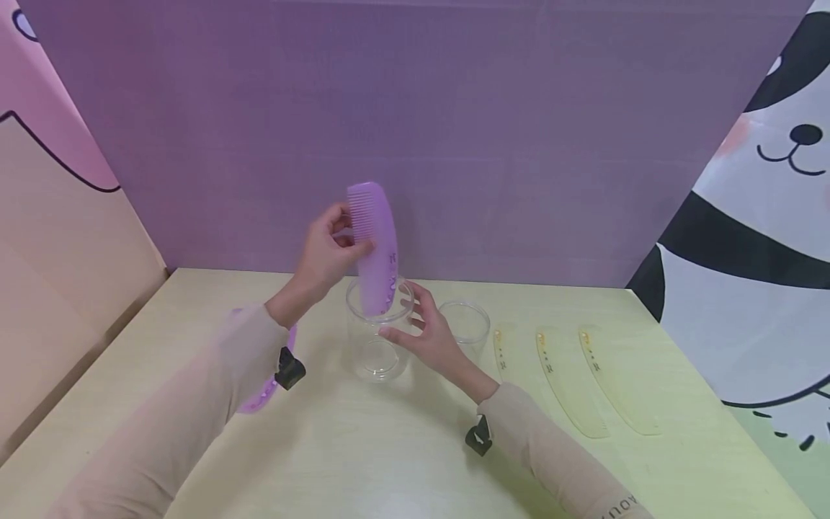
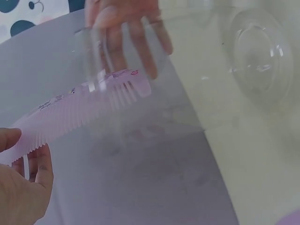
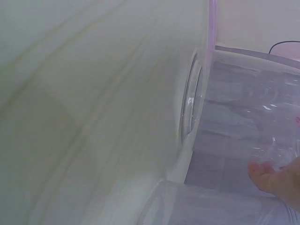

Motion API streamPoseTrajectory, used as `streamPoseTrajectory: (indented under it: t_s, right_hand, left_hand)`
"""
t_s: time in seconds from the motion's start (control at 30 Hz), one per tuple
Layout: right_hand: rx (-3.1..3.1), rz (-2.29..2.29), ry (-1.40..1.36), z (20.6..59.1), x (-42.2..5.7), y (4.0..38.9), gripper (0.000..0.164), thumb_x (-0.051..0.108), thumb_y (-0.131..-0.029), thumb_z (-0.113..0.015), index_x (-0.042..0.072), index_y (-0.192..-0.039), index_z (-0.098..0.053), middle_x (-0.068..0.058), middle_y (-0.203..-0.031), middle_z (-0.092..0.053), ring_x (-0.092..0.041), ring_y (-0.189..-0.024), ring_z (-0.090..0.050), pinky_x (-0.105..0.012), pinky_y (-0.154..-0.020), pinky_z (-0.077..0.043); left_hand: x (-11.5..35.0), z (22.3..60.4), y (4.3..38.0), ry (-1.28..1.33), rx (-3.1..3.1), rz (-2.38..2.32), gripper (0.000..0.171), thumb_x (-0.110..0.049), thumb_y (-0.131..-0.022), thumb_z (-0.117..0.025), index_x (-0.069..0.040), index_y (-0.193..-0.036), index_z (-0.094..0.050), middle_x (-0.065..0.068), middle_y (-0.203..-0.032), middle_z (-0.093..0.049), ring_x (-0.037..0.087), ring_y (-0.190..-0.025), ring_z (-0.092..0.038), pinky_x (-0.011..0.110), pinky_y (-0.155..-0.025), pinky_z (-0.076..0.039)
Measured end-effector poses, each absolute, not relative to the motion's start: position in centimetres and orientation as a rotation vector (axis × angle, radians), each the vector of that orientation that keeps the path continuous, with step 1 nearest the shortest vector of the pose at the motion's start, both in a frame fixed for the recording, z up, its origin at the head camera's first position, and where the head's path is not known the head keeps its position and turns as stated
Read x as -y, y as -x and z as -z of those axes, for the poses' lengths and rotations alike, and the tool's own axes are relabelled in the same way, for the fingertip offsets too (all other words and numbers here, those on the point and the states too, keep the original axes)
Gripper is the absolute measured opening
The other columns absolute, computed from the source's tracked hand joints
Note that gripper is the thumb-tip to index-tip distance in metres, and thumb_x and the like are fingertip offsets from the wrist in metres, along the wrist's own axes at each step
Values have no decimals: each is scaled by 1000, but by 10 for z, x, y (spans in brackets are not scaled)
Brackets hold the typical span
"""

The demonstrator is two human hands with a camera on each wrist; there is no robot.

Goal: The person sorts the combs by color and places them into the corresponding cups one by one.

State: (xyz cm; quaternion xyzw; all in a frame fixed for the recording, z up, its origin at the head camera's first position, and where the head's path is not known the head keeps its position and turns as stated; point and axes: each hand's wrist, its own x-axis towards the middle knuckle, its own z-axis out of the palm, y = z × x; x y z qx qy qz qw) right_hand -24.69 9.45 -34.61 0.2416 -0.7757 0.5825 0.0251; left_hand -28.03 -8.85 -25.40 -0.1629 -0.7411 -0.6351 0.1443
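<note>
While both hands work at one cup, step in hand: by the look of it, loading a purple comb into it, end first; insertion only begun.
Purple comb [image 1: 377,267]: near upright, teeth toward the left hand, lower end just inside the cup mouth, most of its length above the rim.
Left hand [image 1: 326,251]: thumb and fingers closed in a pinch on the comb partway up; no slack visible.
Clear cup [image 1: 359,347]: upright on the table [image 1: 337,454], under the comb.
Right hand [image 1: 434,330]: part-curled round the cup's right side, thumb on the near wall, fingers on the far side; firmness of hold, cannot tell.
Second cup [image 1: 462,339]: just beyond the right hand, nobody touching it.
Other purple comb [image 1: 261,400]: on the table, partly hidden by the left sleeve [image 1: 214,389].
Yellowish combs [image 1: 573,400]: three, spread on the table, right side.
Next move calls for: comb straight down, teeth clear of the rim, cup braced, release once the end bottoms out.
Risk: leaning comb could tip a light cup.
</note>
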Motion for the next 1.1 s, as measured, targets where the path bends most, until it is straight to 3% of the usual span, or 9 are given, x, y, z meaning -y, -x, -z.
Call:
streamPoseTrajectory:
  t_s: [0.23,1.1]
  right_hand:
    - [2402,-1795,-750,345,-95,246,76,5,-79,-69,6,-140,-24,-15,-142,-32,-40,-128,-36,-53,-103,-36]
    - [2394,-1792,-764,345,-95,245,75,4,-79,-68,4,-139,-25,-18,-139,-37,-37,-126,-40,-55,-102,-35]
  left_hand:
    - [82,269,277,458,2208,1832,48,4,-78,-65,-3,-122,-47,18,-117,-57,33,-90,-61,41,-85,-52]
    - [74,293,276,552,2410,1608,42,3,-76,-65,1,-116,-52,21,-104,-59,36,-90,-62,38,-82,-54]
